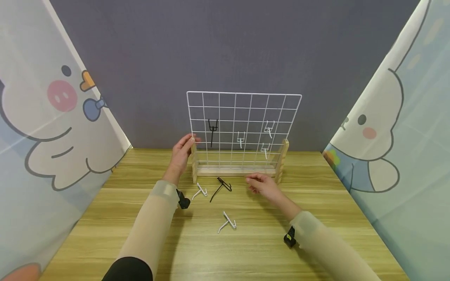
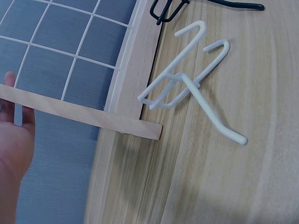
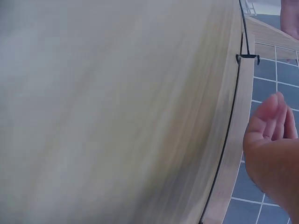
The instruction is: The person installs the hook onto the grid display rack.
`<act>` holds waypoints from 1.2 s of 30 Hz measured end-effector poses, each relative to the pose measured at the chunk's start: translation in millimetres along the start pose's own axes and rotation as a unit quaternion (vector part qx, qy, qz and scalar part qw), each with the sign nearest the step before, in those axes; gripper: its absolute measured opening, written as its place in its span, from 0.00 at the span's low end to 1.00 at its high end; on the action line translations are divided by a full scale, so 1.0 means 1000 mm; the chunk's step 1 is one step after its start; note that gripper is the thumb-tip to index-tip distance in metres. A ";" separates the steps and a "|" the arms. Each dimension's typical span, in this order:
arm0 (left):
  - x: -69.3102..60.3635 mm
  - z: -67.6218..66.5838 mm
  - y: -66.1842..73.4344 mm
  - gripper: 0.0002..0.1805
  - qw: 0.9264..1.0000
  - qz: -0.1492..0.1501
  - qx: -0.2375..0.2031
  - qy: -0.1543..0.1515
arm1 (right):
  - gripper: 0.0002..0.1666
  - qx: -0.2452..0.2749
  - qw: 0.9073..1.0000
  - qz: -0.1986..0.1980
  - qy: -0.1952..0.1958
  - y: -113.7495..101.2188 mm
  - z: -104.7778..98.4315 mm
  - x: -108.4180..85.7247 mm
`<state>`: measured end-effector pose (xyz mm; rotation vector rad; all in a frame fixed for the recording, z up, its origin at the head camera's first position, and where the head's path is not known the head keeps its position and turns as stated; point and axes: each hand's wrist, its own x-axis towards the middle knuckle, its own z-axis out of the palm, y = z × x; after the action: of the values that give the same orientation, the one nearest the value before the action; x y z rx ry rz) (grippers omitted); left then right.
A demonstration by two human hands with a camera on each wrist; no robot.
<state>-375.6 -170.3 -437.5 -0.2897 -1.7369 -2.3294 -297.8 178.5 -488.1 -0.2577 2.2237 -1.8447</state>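
A white wire grid panel (image 1: 242,107) stands upright in a wooden base (image 1: 235,171) with a post at each side. My left hand (image 1: 181,154) grips the left wooden post (image 2: 60,108), its fingers reaching behind it. My right hand (image 1: 263,185) hovers in front of the base near its right end, fingers loosely bent and holding nothing. A black hook (image 1: 212,128) hangs at the left of the grid. White hooks hang at its middle (image 1: 240,139), upper right (image 1: 269,128) and lower right (image 1: 265,150).
On the wooden table (image 1: 260,249) before the rack lie a white hook (image 1: 200,191), a black hook (image 1: 221,186) and, closer to me, another white hook (image 1: 227,222). A dark grey wall (image 1: 246,47) rises behind. Cartoon-printed curtains (image 1: 35,105) flank both sides.
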 end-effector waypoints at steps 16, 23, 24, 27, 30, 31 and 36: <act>0.000 0.000 -0.002 0.09 1.000 0.004 -0.006 0.001 | 0.26 -0.075 0.993 0.011 -0.092 -0.008 0.025 0.023; 0.000 0.001 -0.001 0.11 1.000 0.007 -0.009 0.001 | 0.26 -0.086 0.990 0.031 -0.110 -0.008 0.033 0.033; 0.000 0.001 -0.001 0.10 1.000 0.007 -0.008 0.000 | 0.26 -0.087 0.990 0.033 -0.109 -0.008 0.034 0.034; 0.000 0.001 -0.001 0.10 1.000 0.007 -0.006 -0.001 | 0.25 -0.097 0.989 0.033 -0.108 -0.008 0.036 0.036; 0.000 0.001 -0.002 0.10 1.000 0.007 -0.005 -0.001 | 0.24 -0.111 0.988 0.031 -0.105 -0.008 0.039 0.037; 0.000 0.001 -0.002 0.10 1.000 0.006 -0.006 0.000 | 0.24 -0.114 0.988 0.031 -0.104 -0.007 0.039 0.037; 0.000 -0.001 -0.002 0.11 1.000 0.006 -0.009 -0.002 | 0.21 -0.120 0.987 0.022 -0.104 -0.004 0.040 0.039</act>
<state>-376.4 -170.3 -439.7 -0.3070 -1.7129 -2.3382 -323.1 129.1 -494.3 -0.4193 2.2813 -1.4518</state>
